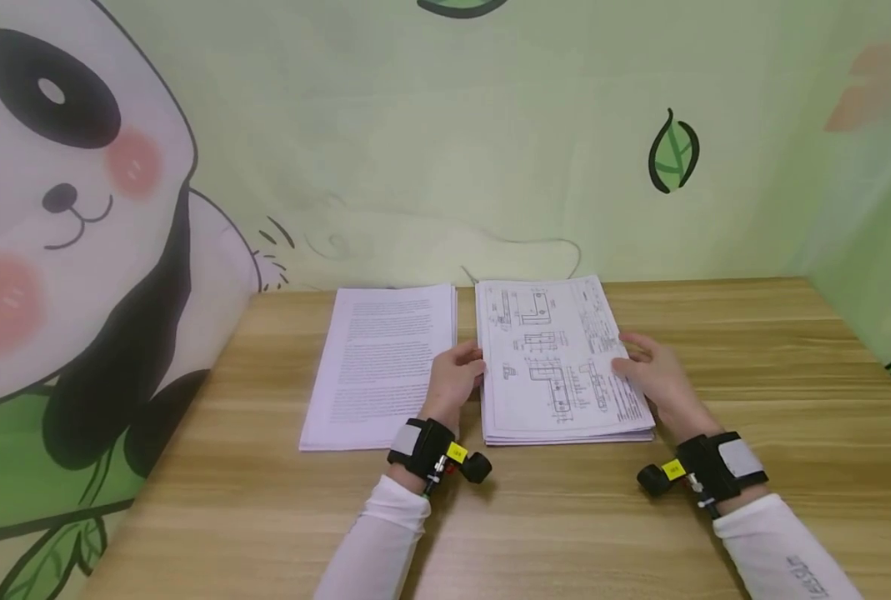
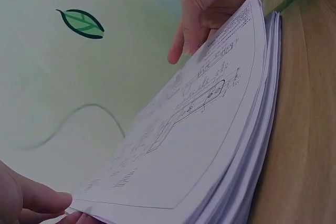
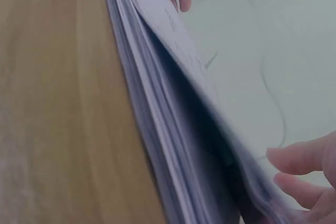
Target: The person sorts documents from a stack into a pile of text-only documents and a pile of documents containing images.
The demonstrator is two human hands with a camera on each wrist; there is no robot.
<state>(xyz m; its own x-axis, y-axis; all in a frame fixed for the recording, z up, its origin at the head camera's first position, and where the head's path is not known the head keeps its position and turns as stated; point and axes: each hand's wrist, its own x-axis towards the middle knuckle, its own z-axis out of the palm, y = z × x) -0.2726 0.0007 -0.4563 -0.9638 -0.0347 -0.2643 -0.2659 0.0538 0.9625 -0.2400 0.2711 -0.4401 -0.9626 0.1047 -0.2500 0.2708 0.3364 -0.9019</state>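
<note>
A stack of printed sheets [image 1: 520,392] with technical drawings on top lies on the right, its upper sheets raised at the right edge in the right wrist view. My left hand [image 1: 453,379] pinches the left edge, the thumb above and a finger beneath, as the left wrist view shows. At the opposite edge my right hand [image 1: 658,379] holds the upper sheets, its thumb over the top page; part of its grip is hidden. To the left lies a second stack of text pages [image 1: 377,367], close by my left hand.
Both stacks lie on a wood-grain table [image 1: 550,517], near its back edge. Behind it hangs a pale green backdrop [image 1: 385,125] with a panda [image 1: 62,192] and leaves. Each wrist wears a black strap [image 1: 422,442] with a small camera.
</note>
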